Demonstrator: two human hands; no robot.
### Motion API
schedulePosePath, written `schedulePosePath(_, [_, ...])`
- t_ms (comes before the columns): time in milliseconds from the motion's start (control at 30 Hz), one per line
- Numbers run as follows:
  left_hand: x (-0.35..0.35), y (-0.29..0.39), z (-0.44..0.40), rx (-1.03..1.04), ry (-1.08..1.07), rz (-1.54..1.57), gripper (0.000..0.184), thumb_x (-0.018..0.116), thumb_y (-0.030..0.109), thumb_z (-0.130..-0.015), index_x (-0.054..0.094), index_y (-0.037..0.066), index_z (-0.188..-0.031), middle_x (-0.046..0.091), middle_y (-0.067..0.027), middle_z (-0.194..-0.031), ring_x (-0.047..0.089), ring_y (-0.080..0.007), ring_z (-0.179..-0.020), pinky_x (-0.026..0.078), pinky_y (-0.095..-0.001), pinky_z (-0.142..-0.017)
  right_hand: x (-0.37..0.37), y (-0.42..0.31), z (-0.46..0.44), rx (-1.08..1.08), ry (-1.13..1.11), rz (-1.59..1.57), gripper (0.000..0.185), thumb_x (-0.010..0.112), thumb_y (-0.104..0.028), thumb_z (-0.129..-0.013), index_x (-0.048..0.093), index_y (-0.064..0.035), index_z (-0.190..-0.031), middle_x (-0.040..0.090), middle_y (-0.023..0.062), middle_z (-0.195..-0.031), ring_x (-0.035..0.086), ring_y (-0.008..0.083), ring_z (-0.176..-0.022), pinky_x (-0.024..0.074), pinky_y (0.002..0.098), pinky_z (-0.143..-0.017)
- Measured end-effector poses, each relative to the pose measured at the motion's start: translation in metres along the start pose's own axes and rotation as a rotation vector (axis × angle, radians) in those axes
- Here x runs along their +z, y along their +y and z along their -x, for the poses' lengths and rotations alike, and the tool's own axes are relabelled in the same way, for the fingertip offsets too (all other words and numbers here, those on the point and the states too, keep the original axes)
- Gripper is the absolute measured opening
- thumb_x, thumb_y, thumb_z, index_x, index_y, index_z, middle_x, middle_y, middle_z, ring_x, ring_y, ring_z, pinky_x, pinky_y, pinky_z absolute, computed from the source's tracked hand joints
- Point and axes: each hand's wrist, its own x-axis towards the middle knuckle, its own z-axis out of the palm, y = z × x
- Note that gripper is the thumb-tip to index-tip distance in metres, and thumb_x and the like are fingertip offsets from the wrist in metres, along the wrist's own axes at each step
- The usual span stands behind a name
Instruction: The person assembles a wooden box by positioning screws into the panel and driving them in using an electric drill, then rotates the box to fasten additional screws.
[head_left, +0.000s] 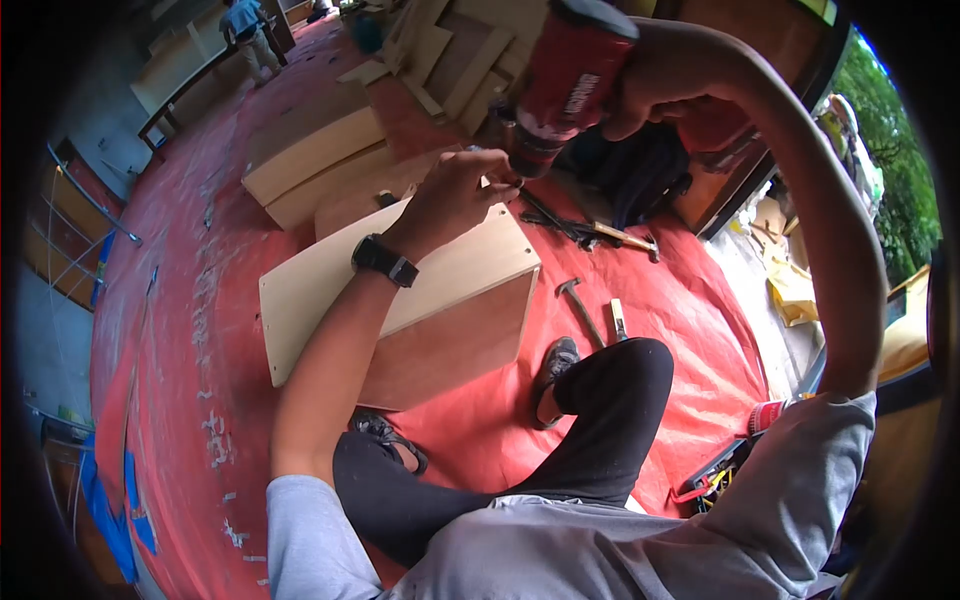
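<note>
My right hand point(640, 85) grips a red power drill point(570, 85) at the top centre, its front end pointing down and to the left. Close to that end, my left hand point(455, 200) has its thumb and fingertips pinched together; whatever they hold is too small to name. Beneath my left hand stands a pale wooden box point(450, 335) with small holes near the corners of its top panel. A dark watch is on my left wrist.
Hammers point(582, 310) point(625, 238) and a chisel-like tool point(618, 318) lie on the red floor sheet point(700, 350). Another wooden box point(315, 150) and loose boards point(465, 70) are behind. A person point(246, 35) stands far left. A tool tray point(720, 475) sits at lower right.
</note>
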Motion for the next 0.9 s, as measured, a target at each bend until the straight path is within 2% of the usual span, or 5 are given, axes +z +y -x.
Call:
schedulePosePath(67, [0.005,-0.007,0.001,-0.057,0.005,0.016,0.016,0.077,0.011,-0.087,0.071,0.005,-0.101,0.074,-0.0108,-0.088,0.068,-0.0213,-0.071,0.051,-0.0366,-0.068,-0.007,-0.01,-0.017,0.077,-0.214,-0.07,0.018,0.082,-0.01,-0.08,0.067,-0.0086,-0.09,0.056,-0.0029,-0.067,0.051,0.0095,-0.059,0.0429,0.0276,-0.055])
schedulePosePath(467, [0.025,-0.041,0.013,-0.171,-0.01,0.127,0.026,0.077,0.012,-0.091,0.072,0.008,-0.116,0.075,-0.0018,-0.092,0.057,-0.0064,-0.067,0.047,-0.0276,-0.061,0.007,-0.002,-0.078,0.27,-0.295,0.01,0.02,0.085,-0.017,-0.078,0.07,-0.0154,-0.092,0.056,-0.0063,-0.07,0.052,0.0067,-0.061,0.0427,0.0227,-0.056])
schedulePosePath(767, [0.028,-0.05,0.02,-0.136,0.033,0.107,0.027,0.078,0.015,-0.089,0.072,0.008,-0.116,0.076,-0.0021,-0.094,0.054,-0.0085,-0.064,0.046,-0.0289,-0.062,0.009,-0.006,-0.094,0.283,-0.418,0.067,0.018,0.083,-0.016,-0.08,0.068,-0.0141,-0.089,0.055,-0.0049,-0.067,0.05,0.0076,-0.057,0.0412,0.0235,-0.052])
schedulePosePath(867, [0.023,-0.037,0.018,-0.262,-0.025,0.135,0.026,0.075,0.005,-0.087,0.07,0.003,-0.113,0.076,-0.0119,-0.099,0.074,-0.0224,-0.093,0.056,-0.036,-0.082,0.015,0.003,-0.104,0.296,-0.406,0.09,0.017,0.082,-0.014,-0.081,0.066,-0.0126,-0.087,0.055,-0.004,-0.066,0.049,0.0085,-0.055,0.04,0.0242,-0.051])
schedulePosePath(900, [0.024,-0.037,0.017,-0.255,-0.024,0.136,0.025,0.074,0.005,-0.088,0.07,0.003,-0.112,0.076,-0.0119,-0.099,0.074,-0.0223,-0.093,0.056,-0.0358,-0.083,0.015,0.005,-0.108,0.3,-0.405,0.095,0.016,0.081,-0.013,-0.081,0.066,-0.0121,-0.086,0.055,-0.0038,-0.066,0.049,0.0088,-0.055,0.0397,0.0244,-0.05])
